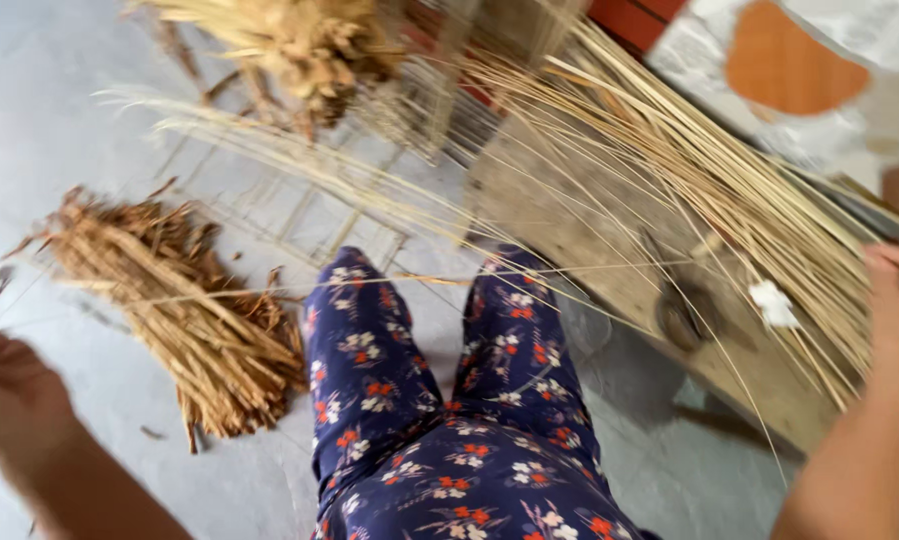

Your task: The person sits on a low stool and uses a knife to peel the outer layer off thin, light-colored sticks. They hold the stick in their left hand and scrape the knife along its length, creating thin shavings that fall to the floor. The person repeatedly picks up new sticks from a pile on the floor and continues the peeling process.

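Where the view looks straight down, the person's legs in dark blue trousers printed with red and white flowers (449, 420) stretch out over the grey concrete floor (69, 120). The left hand (9, 395), blurred at the lower left edge, looks loosely curled, and a single thin pale straw (269, 292) runs from its side across the knees toward the right; whether the fingers pinch that straw cannot be told. The right hand (894, 300) at the right edge rests against the long sheaf of pale yellow reed stalks (729, 190), its fingers bent around the stalks' near ends, though the blur hides how firm the hold is. That sheaf lies slanted over a weathered wooden plank (589, 250), beside a small white scrap (774, 303). Left of the legs a bundle of brown dried husks (184, 310) lies on the floor. Farther off, a tuft of tan dry straw (299, 40) sits at the top.
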